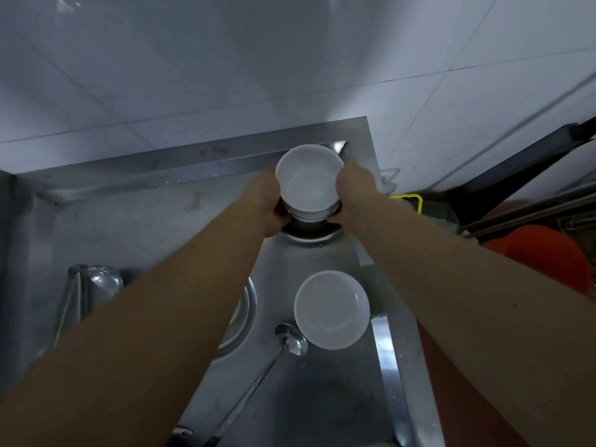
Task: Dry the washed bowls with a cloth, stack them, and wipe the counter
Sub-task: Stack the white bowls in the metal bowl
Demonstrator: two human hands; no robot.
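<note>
Right now you are gripping the stack of white bowls [309, 185] from both sides, your left hand [269, 204] and right hand [353, 191] curling around its lower rims, probably so the nested bowls are staying aligned above the dark round opening [306, 229] in the steel counter [322, 398]. One single bowl [331, 309] is sitting apart, nearer you, beside a ladle [283, 346]. No cloth is showing.

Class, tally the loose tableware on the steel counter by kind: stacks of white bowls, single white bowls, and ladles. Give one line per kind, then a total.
Stacks of white bowls: 1, the stack of white bowls gripped between the left hand and the right hand
Single white bowls: 1, the single white bowl
Ladles: 1, the ladle
Total: 3
</note>
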